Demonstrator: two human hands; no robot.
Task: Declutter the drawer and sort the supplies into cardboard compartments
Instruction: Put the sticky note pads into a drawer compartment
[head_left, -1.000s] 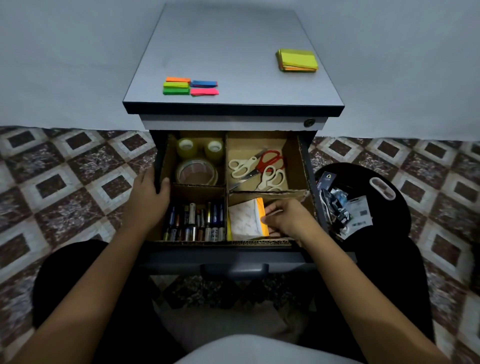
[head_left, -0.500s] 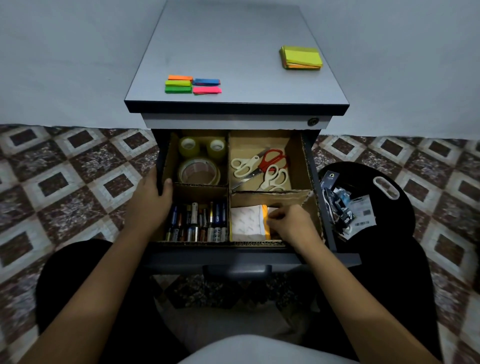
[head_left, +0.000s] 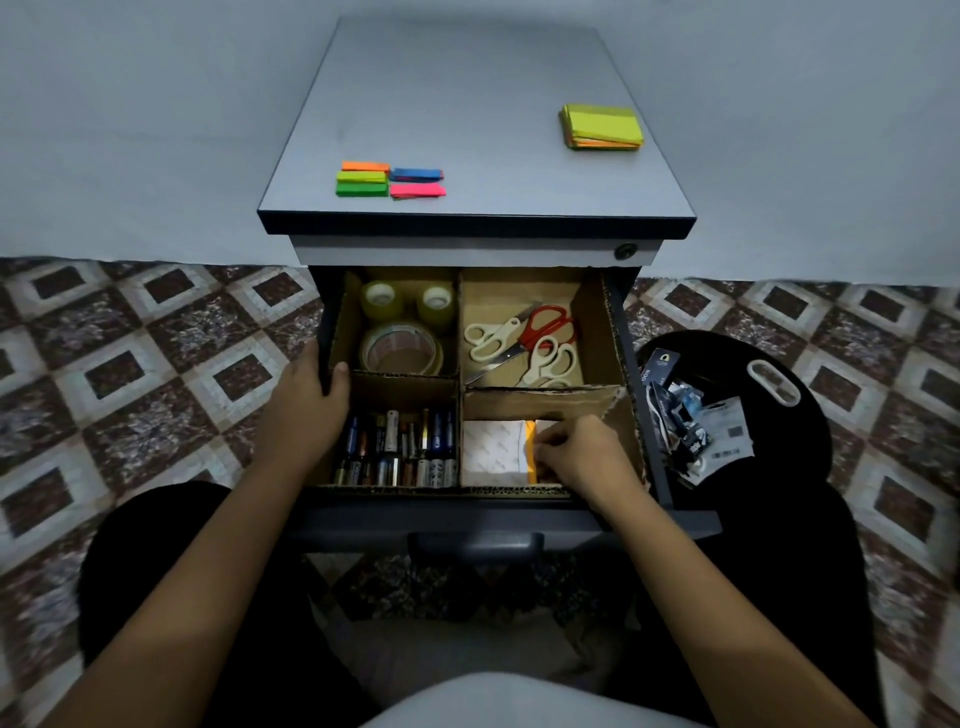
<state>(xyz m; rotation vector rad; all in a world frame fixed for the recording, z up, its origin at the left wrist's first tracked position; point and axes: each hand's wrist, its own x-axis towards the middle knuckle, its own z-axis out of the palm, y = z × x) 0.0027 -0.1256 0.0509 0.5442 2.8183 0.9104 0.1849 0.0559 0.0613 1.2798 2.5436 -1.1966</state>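
Note:
The open drawer (head_left: 655, 457) holds cardboard dividers (head_left: 459, 338) forming four compartments. Tape rolls (head_left: 401, 351) fill the back left one, scissors (head_left: 524, 343) the back right, batteries (head_left: 397, 449) the front left. In the front right compartment a white paper pad (head_left: 493, 452) stands beside an orange sheet (head_left: 530, 449). My right hand (head_left: 582, 457) is down in that compartment, its fingers curled on a small white item next to the orange sheet. My left hand (head_left: 306, 402) grips the drawer's left wall, thumb hooked over the cardboard edge.
On the cabinet top (head_left: 467, 104) lie coloured sticky flags (head_left: 389, 179) at the front left and a yellow-green note pad (head_left: 601, 127) at the back right. A black round stool (head_left: 737, 415) to the right carries torn packaging (head_left: 691, 426). Patterned tile floor surrounds everything.
My right hand has shifted slightly forward and left inside the front right compartment, and the white and orange papers stand straighter. The left hand stays on the drawer wall.

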